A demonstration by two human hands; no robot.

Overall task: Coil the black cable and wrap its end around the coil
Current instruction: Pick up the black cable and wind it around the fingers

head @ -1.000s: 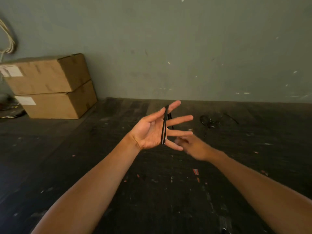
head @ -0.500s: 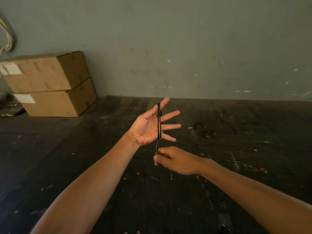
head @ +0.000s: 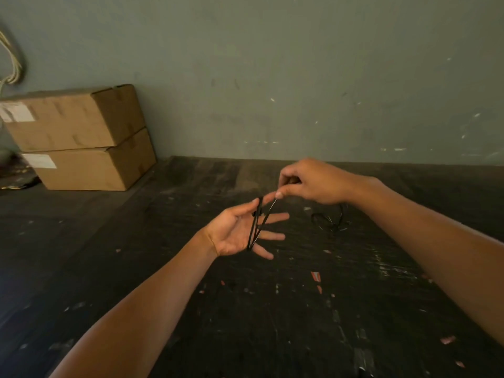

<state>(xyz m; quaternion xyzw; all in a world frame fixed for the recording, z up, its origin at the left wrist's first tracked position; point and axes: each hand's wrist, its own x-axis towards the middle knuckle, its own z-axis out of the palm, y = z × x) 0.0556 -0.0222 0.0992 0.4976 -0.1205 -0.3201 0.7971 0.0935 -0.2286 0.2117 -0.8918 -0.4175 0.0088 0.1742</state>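
My left hand [head: 237,233] is held palm up with its fingers spread, above the dark table. Loops of the thin black cable [head: 255,227] run around those fingers, from the index finger down to the little finger. My right hand [head: 313,184] is above and to the right, thumb and fingers pinched on the cable's free strand, which runs taut down to the loops. The slack rest of the cable [head: 331,221] lies in a loose tangle on the table behind my right wrist.
Two stacked cardboard boxes [head: 81,137] stand at the back left against the grey-green wall. Pale cords [head: 12,64] hang on the wall at the far left. The dark wooden table [head: 245,323] is scuffed, with small paint flecks.
My right hand rose from below my left hand to above its fingertips, carrying the strand up over the loops. My left hand stayed spread, palm up.
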